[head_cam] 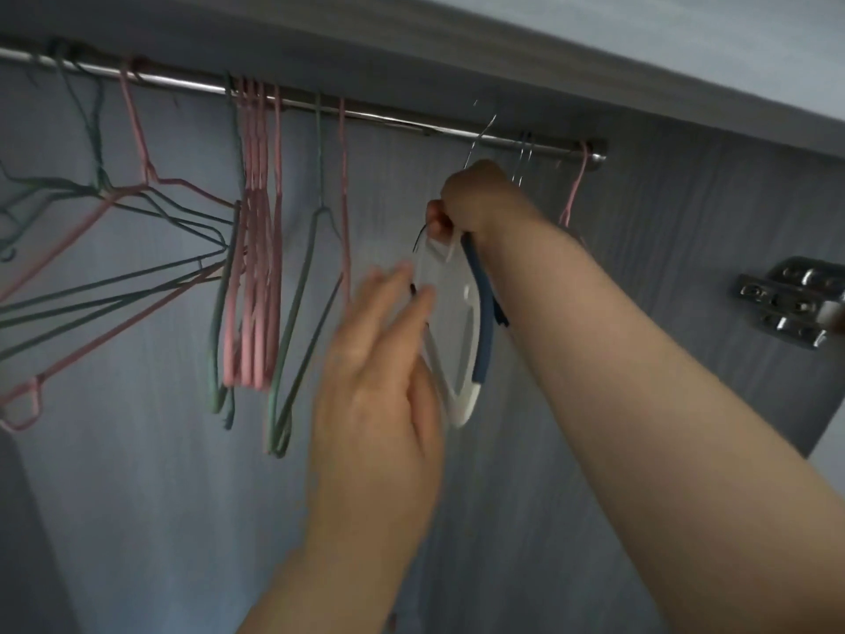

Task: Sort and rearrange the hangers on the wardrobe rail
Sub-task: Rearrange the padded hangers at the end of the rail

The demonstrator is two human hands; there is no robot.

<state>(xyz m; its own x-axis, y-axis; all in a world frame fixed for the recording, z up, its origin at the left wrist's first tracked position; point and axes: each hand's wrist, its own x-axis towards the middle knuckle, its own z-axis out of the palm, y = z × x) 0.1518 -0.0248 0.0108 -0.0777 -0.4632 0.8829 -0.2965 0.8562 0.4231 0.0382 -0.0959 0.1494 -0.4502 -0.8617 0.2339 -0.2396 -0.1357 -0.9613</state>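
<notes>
1. The right hand (478, 199) gripped the necks of a white hanger (457, 354) and a blue hanger (485, 308), which hung below its fingers, near the rail (393, 117).
2. The left hand (379, 359) was open, fingers straight beside the white hanger.
3. Both looked like light, stiff, slick plastic, best held at the neck.

The right grip (475, 199) is holding a white hanger (450, 340) and a blue hanger (485, 322) by their tops, just below the rail (388, 116). Below it, the left grip (379, 368), blurred, is reaching with straight fingers to the white hanger's edge. A pink bunch (258, 267) is hanging well left of the right grip, and one pink hanger (574, 189) just right of it.
</notes>
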